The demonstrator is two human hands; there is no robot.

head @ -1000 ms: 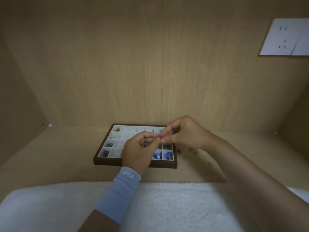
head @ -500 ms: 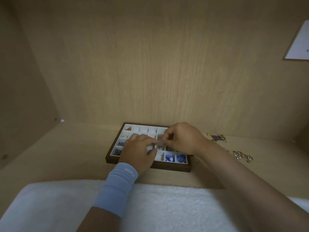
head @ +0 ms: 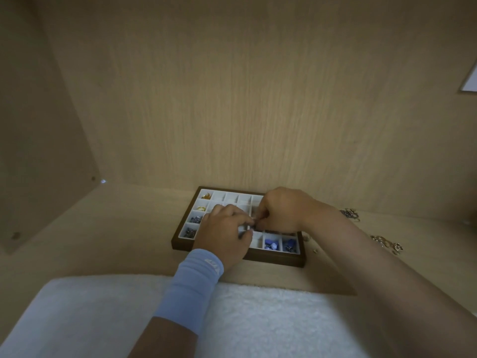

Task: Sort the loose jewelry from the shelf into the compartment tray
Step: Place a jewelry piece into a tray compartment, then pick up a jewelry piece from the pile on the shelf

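Left hand (head: 224, 233) and right hand (head: 281, 210) together pinch a tiny piece (head: 252, 219) over the compartment tray (head: 278, 260), where a slip could drop it in the wrong cell; loose jewelry (head: 387, 242) lies right.

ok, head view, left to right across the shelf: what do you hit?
bright spot in the back corner → left hand → right hand → loose jewelry on the shelf → white wall plate
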